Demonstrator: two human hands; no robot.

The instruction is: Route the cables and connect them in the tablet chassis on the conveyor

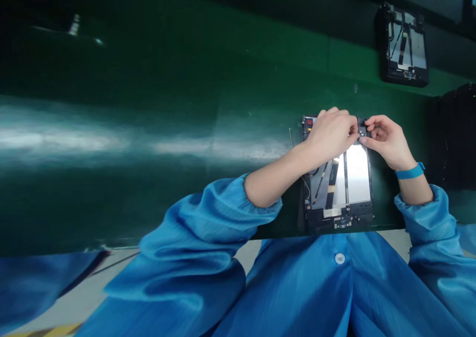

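Observation:
An opened tablet (359, 178) lies in front of me near the bench's front edge, its inner side up. Silver panel, black flat cables and small circuit parts show on it; a thin loose wire (291, 138) sticks out at its left side. My left hand (332, 133) reaches across the tablet's upper part, thumb and fingers pinched close to the top right area and hiding much of the top. From the right, my right hand (386, 140) bends its thumb and fingers in at the same corner. Whatever tiny part sits between the fingertips is too small to make out.
A second opened tablet (404, 49) rests on a black block at the back right. Dark stacked items (455, 139) stand at the right edge. On the green bench top (167, 89), a thin wire-like piece (74, 26) lies at the far left. A blue wristband (409, 172) circles my right wrist.

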